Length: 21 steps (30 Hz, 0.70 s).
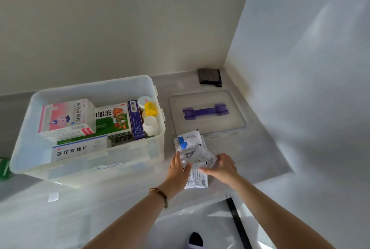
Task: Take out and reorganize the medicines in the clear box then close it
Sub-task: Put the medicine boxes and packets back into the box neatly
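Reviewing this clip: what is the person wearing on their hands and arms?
No sleeves or gloves show; the arms are bare up to the frame edge. The left hand has a brown beaded bracelet at its wrist. The right hand wears nothing visible.

The lid (207,112) lies right of the box (100,168), sachets (190,142) before the lid, a cloth (210,76) behind it.

Clear box (24,132) upright on counter (120,198), lid off. Inside: pink carton (66,117) on top at left, overlapping green carton (112,123). Purple carton (136,120) stands on edge beside them. White-and-blue carton (78,149) sits at front. 3 bottles at right end, 1 a yellow-capped bottle (150,108). Clear lid (236,114), purple handle up, lies flat right of box, apart. White sachets (190,142), 1 blue-marked, fanned between my left hand (178,168) and right hand (222,166), overlapping lid's near edge.
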### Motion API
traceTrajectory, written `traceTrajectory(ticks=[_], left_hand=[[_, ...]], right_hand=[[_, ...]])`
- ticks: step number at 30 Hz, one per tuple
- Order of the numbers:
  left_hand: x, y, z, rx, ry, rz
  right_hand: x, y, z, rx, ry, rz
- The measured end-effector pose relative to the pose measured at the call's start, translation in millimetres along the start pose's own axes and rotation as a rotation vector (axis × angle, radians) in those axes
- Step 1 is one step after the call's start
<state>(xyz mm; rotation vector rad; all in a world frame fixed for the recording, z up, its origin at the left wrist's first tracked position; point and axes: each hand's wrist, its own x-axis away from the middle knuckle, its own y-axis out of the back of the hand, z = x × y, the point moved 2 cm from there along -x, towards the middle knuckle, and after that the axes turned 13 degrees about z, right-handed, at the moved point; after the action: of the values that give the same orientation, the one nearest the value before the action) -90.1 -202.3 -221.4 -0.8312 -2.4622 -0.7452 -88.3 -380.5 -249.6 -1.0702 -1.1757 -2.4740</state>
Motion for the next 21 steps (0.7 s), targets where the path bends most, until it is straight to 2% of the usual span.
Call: traceTrajectory(ticks=[2, 6, 8, 12, 15, 18, 21], left_hand=[[-1, -3, 6, 0.091, -0.022, -0.011], [-6, -5, 15, 0.131, -0.044, -0.013], [-8, -3, 18, 0.168, -0.032, -0.019], [-13, 5, 18, 0.155, 0.010, -0.052], [-16, 8, 17, 0.193, 0.019, -0.071], [-20, 10, 15, 0.243, 0.040, -0.092], [-27, 10, 13, 0.323, 0.070, -0.129]], right_hand=[[-2, -10, 0, 0.041, 0.024, -0.055], [-3, -15, -1, 0.130, 0.048, -0.130], [-2, -11, -3, -0.002, 0.109, -0.105], [10, -2, 0, -0.447, 0.318, 0.044], [11, 12, 11, -0.485, 0.378, 0.047], [0, 20, 22, -0.431, 0.329, -0.060], [-12, 15, 34, -0.436, 0.290, -0.084]])
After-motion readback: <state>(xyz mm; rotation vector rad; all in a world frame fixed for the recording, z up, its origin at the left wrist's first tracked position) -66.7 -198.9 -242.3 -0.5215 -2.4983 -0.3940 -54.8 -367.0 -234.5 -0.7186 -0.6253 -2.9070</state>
